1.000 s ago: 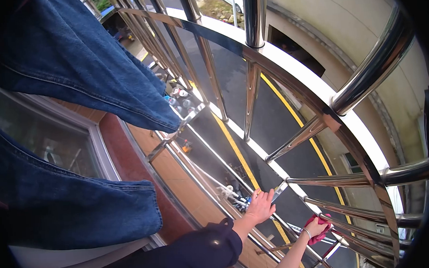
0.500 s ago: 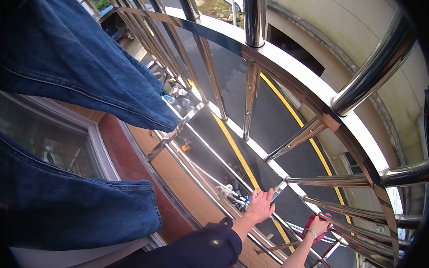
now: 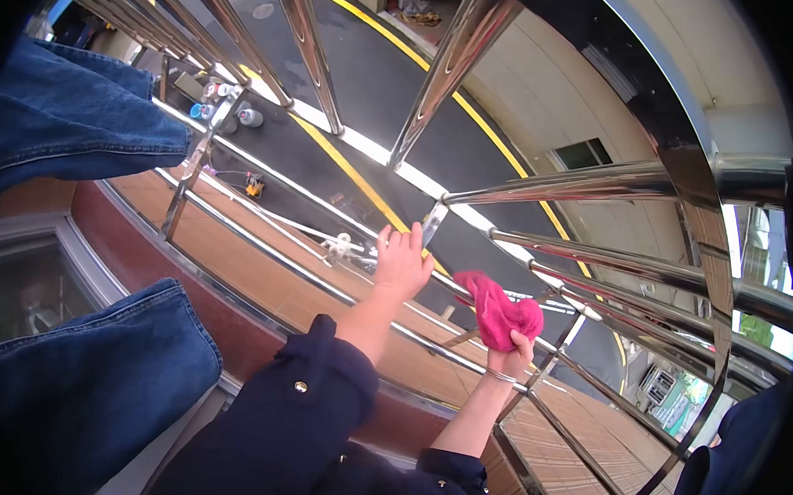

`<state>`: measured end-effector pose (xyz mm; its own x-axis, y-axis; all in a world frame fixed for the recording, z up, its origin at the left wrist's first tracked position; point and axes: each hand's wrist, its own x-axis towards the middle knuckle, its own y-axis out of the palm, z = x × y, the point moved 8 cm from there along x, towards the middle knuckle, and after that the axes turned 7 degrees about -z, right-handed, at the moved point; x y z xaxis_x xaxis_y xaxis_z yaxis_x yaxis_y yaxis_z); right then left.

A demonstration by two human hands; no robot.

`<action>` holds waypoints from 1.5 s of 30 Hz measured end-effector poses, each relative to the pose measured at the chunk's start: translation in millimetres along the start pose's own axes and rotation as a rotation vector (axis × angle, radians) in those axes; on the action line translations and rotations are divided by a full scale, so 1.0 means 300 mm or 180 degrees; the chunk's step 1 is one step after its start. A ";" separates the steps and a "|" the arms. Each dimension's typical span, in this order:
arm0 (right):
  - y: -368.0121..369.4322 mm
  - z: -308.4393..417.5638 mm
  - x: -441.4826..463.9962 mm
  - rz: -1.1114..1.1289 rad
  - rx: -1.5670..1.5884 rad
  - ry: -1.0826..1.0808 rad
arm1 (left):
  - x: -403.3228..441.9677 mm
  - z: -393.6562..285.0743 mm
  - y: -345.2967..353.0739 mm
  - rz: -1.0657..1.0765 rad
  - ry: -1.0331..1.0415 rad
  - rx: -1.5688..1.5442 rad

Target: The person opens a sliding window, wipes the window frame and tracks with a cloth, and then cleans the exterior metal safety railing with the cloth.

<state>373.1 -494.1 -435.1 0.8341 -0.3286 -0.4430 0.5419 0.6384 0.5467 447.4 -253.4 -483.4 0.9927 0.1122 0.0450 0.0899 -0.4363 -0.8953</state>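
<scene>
My right hand (image 3: 512,360) is closed around the lower end of a bunched pink cloth (image 3: 500,312), held up over the floor bars of the metal railing cage. A bracelet (image 3: 502,375) circles that wrist. Further forward and to the left, my left hand (image 3: 403,265) has its fingers curled over a thin metal rail (image 3: 359,221), close to a short crossbar (image 3: 433,220). Its fingertips point away from me, and their undersides are hidden. Both sleeves are dark blue.
Blue jeans (image 3: 108,388) hang at the left, in front of a window (image 3: 22,285). Shiny upright bars (image 3: 573,184) and a curved band (image 3: 692,156) enclose the right side. Below lie a road (image 3: 361,79), several bottles (image 3: 249,117) and a tiled ledge (image 3: 245,264).
My view has shifted, so the jeans sit further left. My right hand has raised the pink cloth off the bars, and more of it shows. My left hand remains at the rail.
</scene>
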 end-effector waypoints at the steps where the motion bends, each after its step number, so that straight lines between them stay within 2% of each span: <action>1: 0.018 -0.004 -0.006 0.0177 -0.0094 -0.0149 | 0.002 0.002 -0.001 -0.0004 0.0008 -0.0014; 4: 0.113 -0.002 -0.048 0.0197 0.0055 0.0002 | -0.002 0.006 0.003 -0.0015 0.0024 -0.0019; 8: 0.153 0.029 -0.086 0.0287 -0.0479 -0.0405 | 0.000 0.007 -0.002 0.0001 0.0038 0.0011; 15: 0.283 0.175 -0.272 0.1137 -0.0109 -0.0912 | -0.001 0.009 -0.004 -0.0048 0.0057 0.0059; 16: 0.281 0.193 -0.284 0.0645 -0.0845 -0.1125 | 0.000 0.008 -0.006 -0.0055 0.0054 0.0054; 18: 0.426 0.209 -0.323 0.1438 -0.3155 -0.1948 | 0.001 0.009 -0.008 -0.0053 0.0048 0.0055; 20: 0.576 0.166 -0.320 0.1899 -0.4459 -0.2656 | 0.000 0.006 -0.009 -0.0035 0.0046 0.0060; 22: 0.576 0.075 -0.270 0.1789 -0.4444 -0.2926 | -0.002 0.009 0.005 0.0017 0.0013 0.0060; 23: 0.567 0.021 -0.222 0.1693 -0.4436 -0.2830 | 0.001 0.014 0.011 0.0031 -0.0007 0.0073; 24: 0.551 -0.039 -0.166 0.1730 -0.4206 -0.2368 | -0.001 0.017 0.013 0.0032 0.0039 0.0105; 27: 0.591 -0.160 -0.040 0.1652 -0.4319 -0.2613 | -0.009 0.013 0.009 -0.0002 0.0191 0.0114; 29: 0.584 -0.212 0.044 0.1274 -0.4071 -0.2673 | -0.006 0.004 0.002 -0.0090 0.0323 0.0015; 33: 0.512 -0.295 0.223 0.0509 -0.3813 -0.2672 | 0.004 0.003 -0.008 -0.0134 0.0109 0.0059; 34: 0.537 -0.314 0.239 0.0700 -0.4234 -0.3033 | 0.006 0.005 -0.012 -0.0154 0.0079 -0.0017; 37: 0.530 -0.340 0.284 0.0556 -0.4837 -0.3026 | 0.008 0.006 -0.002 0.0132 -0.0026 0.0058; 38: 0.552 -0.321 0.279 0.0523 -0.4911 -0.2871 | 0.008 0.005 0.000 0.0123 -0.0021 0.0054; 40: 0.508 -0.333 0.300 0.0369 -0.5087 -0.3020 | 0.005 0.003 0.004 0.0105 -0.0007 0.0042; 44: 0.533 -0.339 0.236 0.0587 -0.5142 -0.2858 | 0.008 -0.001 -0.008 -0.0034 0.0049 0.0133; 45: 0.553 -0.342 0.201 0.0849 -0.4751 -0.2686 | 0.005 0.003 0.004 -0.0016 0.0078 0.0223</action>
<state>502.7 -336.4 -443.9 0.9612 -0.0483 0.2715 0.2433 0.6122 -0.7523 448.8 -252.8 -484.9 0.9940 0.0921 0.0596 0.0899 -0.3721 -0.9238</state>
